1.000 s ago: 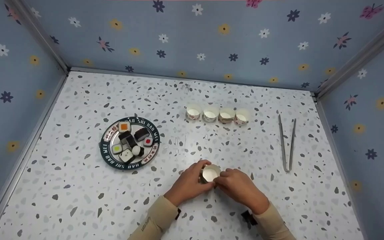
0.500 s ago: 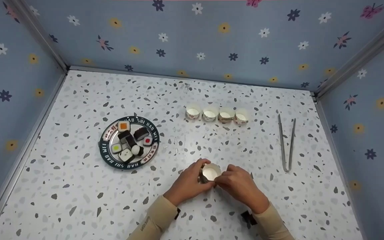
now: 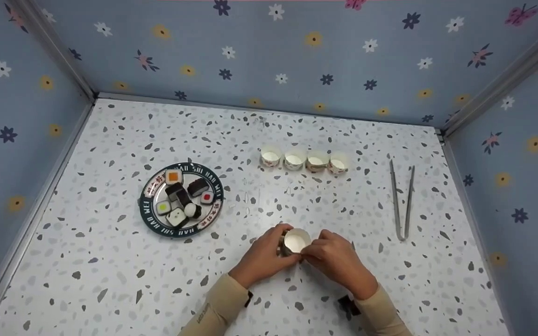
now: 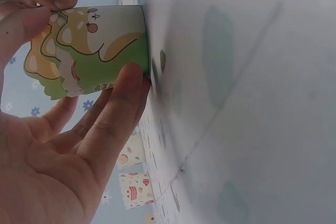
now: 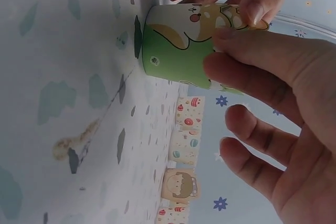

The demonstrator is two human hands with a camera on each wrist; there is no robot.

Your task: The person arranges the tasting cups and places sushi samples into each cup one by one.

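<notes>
A small stack of paper cups [image 3: 295,242] printed with a green cartoon dog [image 4: 100,45] [image 5: 184,51] stands on the speckled table near its front middle. My left hand [image 3: 265,255] grips the stack from the left, thumb and fingers curled round its wall [image 4: 118,98]. My right hand [image 3: 333,258] pinches the top cup's rim from the right with thumb and forefinger [image 5: 247,19]. The cups' white inside faces up in the head view.
A row of several empty paper cups [image 3: 304,161] stands behind my hands. A dark-rimmed plate [image 3: 150,219] with several sushi pieces lies to the left. Metal tongs [image 3: 402,198] lie to the right. Flowered blue walls [image 3: 269,51] close in three sides.
</notes>
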